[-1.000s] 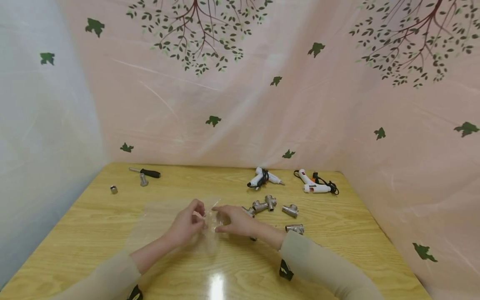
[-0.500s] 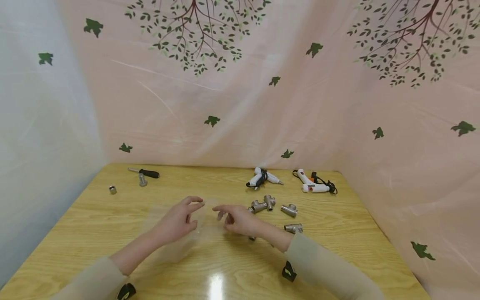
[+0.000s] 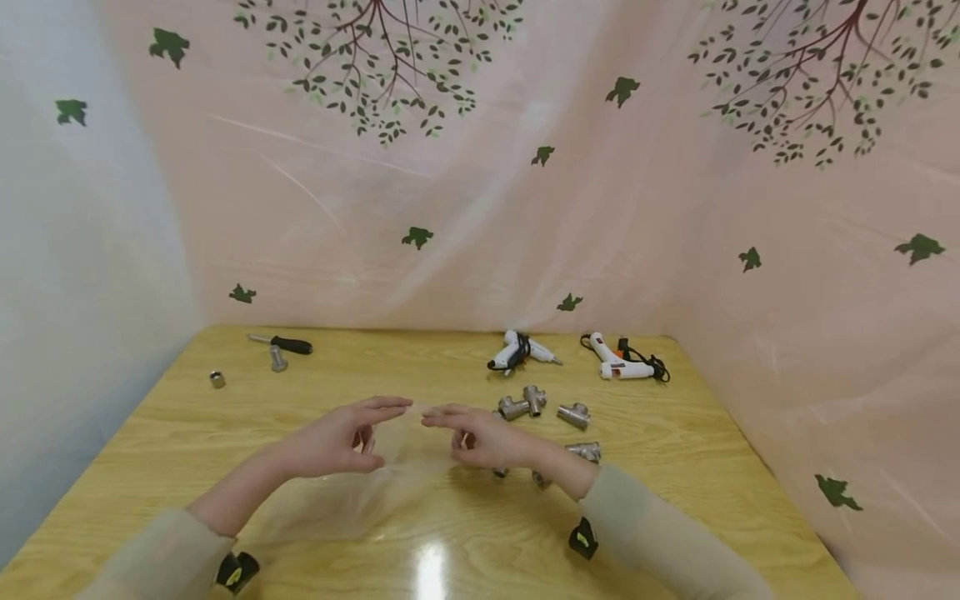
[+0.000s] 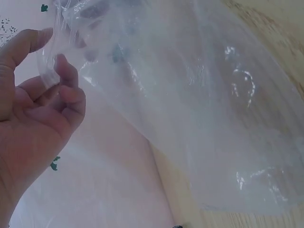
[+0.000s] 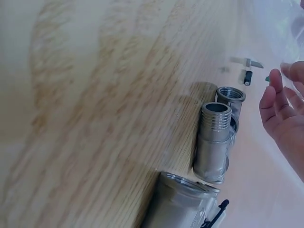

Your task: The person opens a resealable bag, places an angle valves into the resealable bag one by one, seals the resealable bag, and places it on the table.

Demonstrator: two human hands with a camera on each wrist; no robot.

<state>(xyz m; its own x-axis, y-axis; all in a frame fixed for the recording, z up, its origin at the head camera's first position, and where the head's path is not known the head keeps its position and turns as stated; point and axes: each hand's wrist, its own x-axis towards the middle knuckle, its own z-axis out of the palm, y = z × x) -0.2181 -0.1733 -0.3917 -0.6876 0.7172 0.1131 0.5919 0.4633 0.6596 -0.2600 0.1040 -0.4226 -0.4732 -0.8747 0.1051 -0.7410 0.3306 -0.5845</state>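
Both hands are holding a clear plastic bag (image 3: 375, 487) above the table (image 3: 675, 467).
Left hand (image 3: 337, 440) is pinching its rim; right hand (image 3: 480, 437) is pinching the opposite edge, metal fittings (image 3: 525, 404) lying nearby.

Bright, even light; glare on the table (image 3: 431, 575).

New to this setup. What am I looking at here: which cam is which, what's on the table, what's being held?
No machine here: a person works with two bare hands, wearing three cameras. The wide picture comes from the head, the other two from the wrists.

The left hand pinches the rim of a clear plastic bag, seen close in the left wrist view. The right hand is at the bag's other side; whether it grips is unclear.

On the wooden table lie metal pipe fittings, close up in the right wrist view, two white glue guns at the back, and a black-handled screwdriver far left.
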